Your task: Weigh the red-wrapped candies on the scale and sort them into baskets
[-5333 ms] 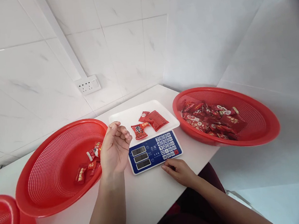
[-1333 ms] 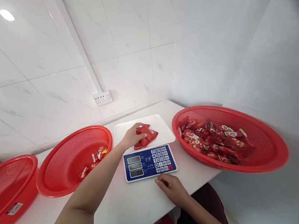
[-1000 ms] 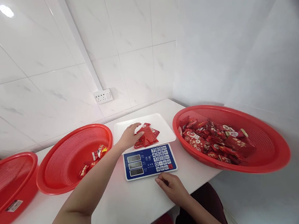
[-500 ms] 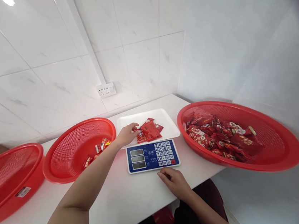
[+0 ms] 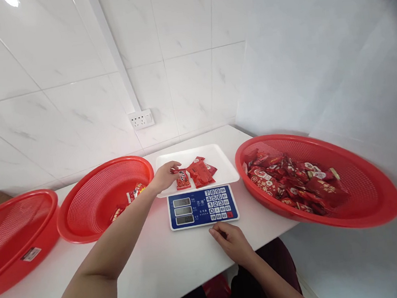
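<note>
My left hand (image 5: 167,176) reaches over the white weighing tray (image 5: 221,161) of a digital scale, thumb and fingers pinching the upper end of a small red snack packet (image 5: 183,181). Just right of it lies a small heap of red packets (image 5: 201,173) on the same tray. In front of the tray is the scale's blue keypad panel (image 5: 203,207), with three display windows at its left. My right hand (image 5: 231,242) rests curled on the table below the panel, fingers closed, nothing visible in it.
A red basket (image 5: 376,200) full of red packets stands at the right. To the left, another red basket (image 5: 82,200) holds a few packets, and a further red basket (image 5: 20,222) sits at the far left. A wall socket (image 5: 141,119) is behind the white table (image 5: 155,273).
My left hand has drawn back slightly to the left, bringing the pinched packet a little away from the heap. My right hand has stayed in place.
</note>
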A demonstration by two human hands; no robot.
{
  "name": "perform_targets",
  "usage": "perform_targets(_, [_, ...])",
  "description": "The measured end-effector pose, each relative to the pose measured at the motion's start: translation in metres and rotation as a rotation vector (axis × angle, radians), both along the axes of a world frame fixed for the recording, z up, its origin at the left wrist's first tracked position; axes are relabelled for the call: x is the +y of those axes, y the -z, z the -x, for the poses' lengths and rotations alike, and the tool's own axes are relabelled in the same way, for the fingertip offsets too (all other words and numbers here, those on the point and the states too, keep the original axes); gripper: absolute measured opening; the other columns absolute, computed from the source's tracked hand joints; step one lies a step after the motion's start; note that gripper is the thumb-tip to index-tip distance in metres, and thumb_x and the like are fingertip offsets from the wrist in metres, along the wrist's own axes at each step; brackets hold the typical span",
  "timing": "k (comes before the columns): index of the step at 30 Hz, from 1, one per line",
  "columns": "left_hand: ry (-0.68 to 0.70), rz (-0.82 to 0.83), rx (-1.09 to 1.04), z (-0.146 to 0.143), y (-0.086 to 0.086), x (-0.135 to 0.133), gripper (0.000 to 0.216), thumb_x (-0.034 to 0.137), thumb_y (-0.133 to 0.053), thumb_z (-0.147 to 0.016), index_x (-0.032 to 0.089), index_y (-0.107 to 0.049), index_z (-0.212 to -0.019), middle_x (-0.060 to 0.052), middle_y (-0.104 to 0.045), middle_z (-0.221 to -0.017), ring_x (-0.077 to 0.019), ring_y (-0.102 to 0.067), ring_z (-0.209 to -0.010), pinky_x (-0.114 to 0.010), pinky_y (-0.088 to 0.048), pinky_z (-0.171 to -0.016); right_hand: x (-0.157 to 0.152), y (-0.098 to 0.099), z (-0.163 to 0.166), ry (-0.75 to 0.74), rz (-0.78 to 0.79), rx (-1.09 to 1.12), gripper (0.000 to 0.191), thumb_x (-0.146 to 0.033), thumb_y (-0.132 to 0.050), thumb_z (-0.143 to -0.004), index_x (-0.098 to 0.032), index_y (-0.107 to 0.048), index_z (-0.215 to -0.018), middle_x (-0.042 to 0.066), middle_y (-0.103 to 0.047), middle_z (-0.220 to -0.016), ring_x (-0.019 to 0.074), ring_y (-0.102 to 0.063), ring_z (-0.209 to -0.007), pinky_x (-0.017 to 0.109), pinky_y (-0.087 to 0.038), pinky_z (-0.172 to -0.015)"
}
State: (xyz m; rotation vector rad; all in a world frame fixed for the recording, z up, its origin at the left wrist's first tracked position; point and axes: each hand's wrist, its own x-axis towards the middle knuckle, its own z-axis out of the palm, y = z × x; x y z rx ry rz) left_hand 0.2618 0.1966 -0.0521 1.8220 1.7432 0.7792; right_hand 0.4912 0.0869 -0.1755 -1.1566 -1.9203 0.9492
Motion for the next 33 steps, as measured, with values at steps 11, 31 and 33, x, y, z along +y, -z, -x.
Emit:
perform_targets(11, [0.010, -0.009, 0.004, -0.001, 0.005, 0.004, 0.034, 0.019, -0.057, -0.068, 0.022, -0.059, -0.102, -0.002, -0.064, -0.094, -0.0135, -0.059, -0.080, -0.026, -0.048, -0.074, 0.001, 0.000, 0.000, -0.008, -0.001, -0.011, 0.032, -0.041, -0.042, -0.086, -0.020, -0.052, -0.064, 0.000, -0.055, -0.060, 0.0132, -0.050, -0.056, 0.023, -0.038, -0.053])
perform_targets(31, [-0.027, -0.039, -0.436, -0.017, -0.016, -0.034, 0.036, 0.023, -0.066, -0.063, 0.019, -0.059, -0.098, 0.000, -0.059, -0.085, -0.0120, -0.056, -0.075, -0.027, -0.045, -0.071, 0.002, 0.001, -0.002, -0.032, 0.008, 0.057, 0.033, -0.042, -0.041, -0.087, -0.018, -0.055, -0.068, 0.000, -0.054, -0.061, 0.0124, -0.048, -0.057, 0.024, -0.038, -0.053])
perform_targets(33, [0.022, -0.012, -0.533, -0.027, -0.015, -0.050, 0.035, 0.023, -0.066, -0.064, 0.019, -0.058, -0.097, 0.000, -0.060, -0.084, -0.0120, -0.056, -0.075, -0.027, -0.046, -0.071, 0.002, 0.002, -0.003, -0.052, 0.031, 0.090, 0.032, -0.043, -0.041, -0.087, -0.018, -0.058, -0.076, 0.000, -0.052, -0.061, 0.0124, -0.047, -0.056, 0.024, -0.038, -0.053])
